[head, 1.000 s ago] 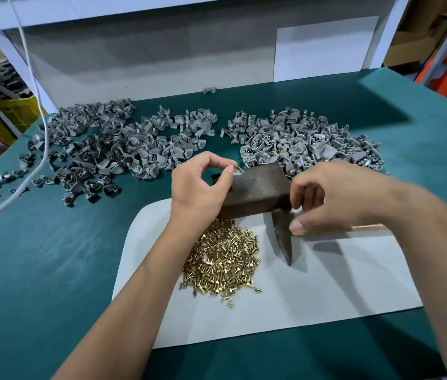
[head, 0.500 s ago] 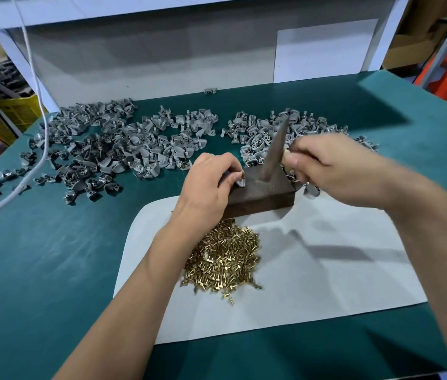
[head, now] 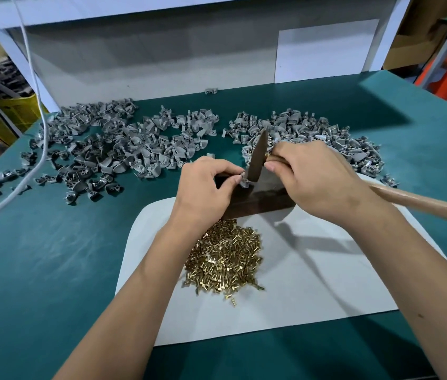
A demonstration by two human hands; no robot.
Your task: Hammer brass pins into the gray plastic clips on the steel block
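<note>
A dark steel block (head: pixel 260 200) lies at the far edge of a white mat (head: pixel 313 272). My left hand (head: pixel 206 187) pinches a small gray clip (head: pixel 244 180) on the block's top. My right hand (head: pixel 318 176) grips a hammer close to its head; the dark metal head (head: pixel 256 157) stands with its lower end on the clip, and the wooden handle (head: pixel 420 202) sticks out to the right. A heap of brass pins (head: pixel 225 259) lies on the mat just in front of the block. The pin in the clip is hidden.
Two large spreads of gray clips cover the green table behind the block, one at left (head: pixel 112 152) and one at right (head: pixel 313 135). A white cable (head: pixel 38 127) hangs across the left side. A gray back wall (head: pixel 162 56) closes the far edge.
The hammer head rose from the mat in front of the block, swung up over its top, and now comes down onto the clip. My left hand kept its pinch on the clip.
</note>
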